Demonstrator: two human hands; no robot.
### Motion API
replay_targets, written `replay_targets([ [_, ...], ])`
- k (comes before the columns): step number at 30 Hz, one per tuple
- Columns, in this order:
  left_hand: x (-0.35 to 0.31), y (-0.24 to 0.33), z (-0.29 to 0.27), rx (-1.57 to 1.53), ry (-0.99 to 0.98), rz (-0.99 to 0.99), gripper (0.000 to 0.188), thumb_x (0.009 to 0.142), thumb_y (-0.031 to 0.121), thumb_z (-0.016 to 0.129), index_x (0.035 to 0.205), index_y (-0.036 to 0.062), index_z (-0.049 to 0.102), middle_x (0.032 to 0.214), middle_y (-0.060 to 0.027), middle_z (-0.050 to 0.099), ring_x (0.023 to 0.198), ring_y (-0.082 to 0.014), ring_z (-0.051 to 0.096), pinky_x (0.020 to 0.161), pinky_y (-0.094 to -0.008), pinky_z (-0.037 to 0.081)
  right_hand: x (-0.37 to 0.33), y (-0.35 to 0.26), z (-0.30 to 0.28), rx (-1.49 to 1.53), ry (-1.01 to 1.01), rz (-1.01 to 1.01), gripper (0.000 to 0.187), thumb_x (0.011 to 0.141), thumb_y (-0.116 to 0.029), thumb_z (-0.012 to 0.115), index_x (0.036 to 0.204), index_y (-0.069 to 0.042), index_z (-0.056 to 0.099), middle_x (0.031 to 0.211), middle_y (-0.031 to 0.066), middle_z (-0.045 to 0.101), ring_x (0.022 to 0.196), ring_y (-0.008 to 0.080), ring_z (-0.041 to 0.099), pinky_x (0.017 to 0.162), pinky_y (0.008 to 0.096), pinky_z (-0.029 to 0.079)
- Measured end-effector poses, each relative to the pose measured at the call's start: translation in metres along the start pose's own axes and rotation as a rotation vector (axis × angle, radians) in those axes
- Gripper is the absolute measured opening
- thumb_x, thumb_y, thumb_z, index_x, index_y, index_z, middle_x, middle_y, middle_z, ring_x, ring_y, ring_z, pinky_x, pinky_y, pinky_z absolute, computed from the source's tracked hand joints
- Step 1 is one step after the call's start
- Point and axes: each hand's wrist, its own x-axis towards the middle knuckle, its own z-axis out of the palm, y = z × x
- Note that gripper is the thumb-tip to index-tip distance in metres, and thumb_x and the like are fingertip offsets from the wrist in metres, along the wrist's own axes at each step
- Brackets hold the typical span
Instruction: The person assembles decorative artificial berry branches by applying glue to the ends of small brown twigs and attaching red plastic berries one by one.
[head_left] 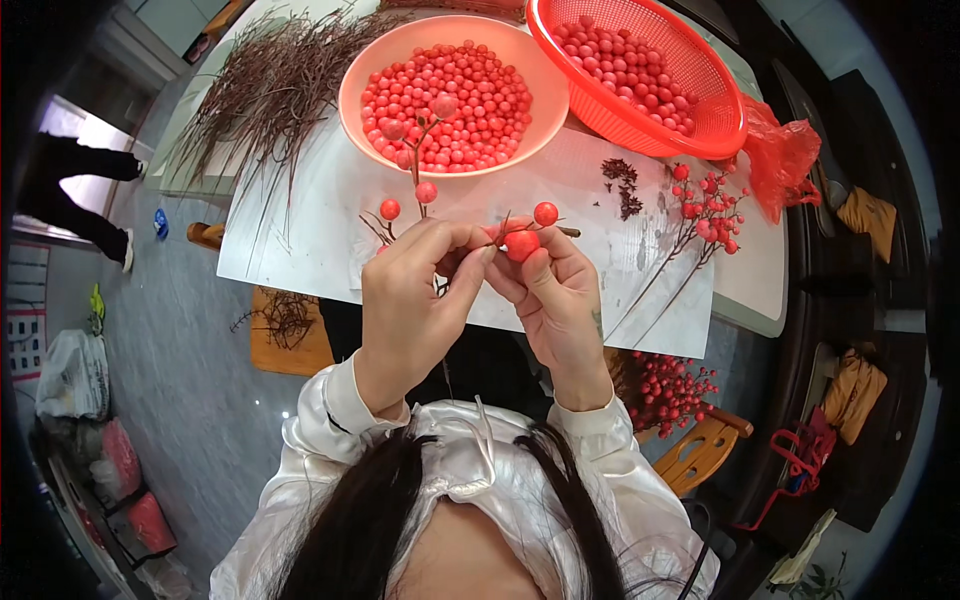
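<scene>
Left hand pinching a thin brown stem between thumb and forefinger; right hand, close beside it, pinching a red berry, all above the white sheet on the desk. Berry-tipped branch rises beyond the left hand, overlapping in view the pale bowl of loose berries.

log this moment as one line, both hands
left hand: pinching twig | right hand: holding red berry | beyond: berry bowl, red basket
</scene>
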Motion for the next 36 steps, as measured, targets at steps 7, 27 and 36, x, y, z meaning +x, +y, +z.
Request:
replay_targets([
  [7,-0.0006,-0.0007,0.0009,-0.002,-0.003,0.004,0.007,0.080,-0.002,0.060,0.086,-0.0065,0.060,0.076,-0.0064,0.061,0.061,-0.0085,0.058,0.054,-0.0197,0.045,0.0000,-0.0005,-0.0030,0.009,-0.011,0.014,0.039,0.090,-0.015,0.053,0.121,0.005,0.042,0.117,0.0152,0.051,0.107,0.0245,0.055,0.093,0.0370,0.048],
  [27,-0.0021,-0.0014,0.0000,-0.010,-0.007,0.002,0.008,0.081,0.000,0.060,0.086,-0.0066,0.060,0.075,-0.0063,0.061,0.060,-0.0082,0.058,0.054,-0.0195,0.046,-0.0008,0.0015,-0.0002,-0.028,0.018,0.000,0.033,0.090,-0.017,0.052,0.113,0.005,0.047,0.113,0.0161,0.053,0.102,0.0257,0.058,0.090,0.0339,0.050],
  [36,-0.0014,-0.0017,0.0021,-0.019,0.041,0.008,0.008,0.077,0.002,0.064,0.082,-0.0031,0.060,0.070,-0.0093,0.060,0.056,-0.0153,0.060,0.052,-0.0245,0.046,-0.0002,0.0028,-0.0051,0.023,-0.008,0.013,0.037,0.089,-0.013,0.054,0.121,0.004,0.043,0.117,0.0164,0.052,0.104,0.0254,0.057,0.092,0.0386,0.049],
])
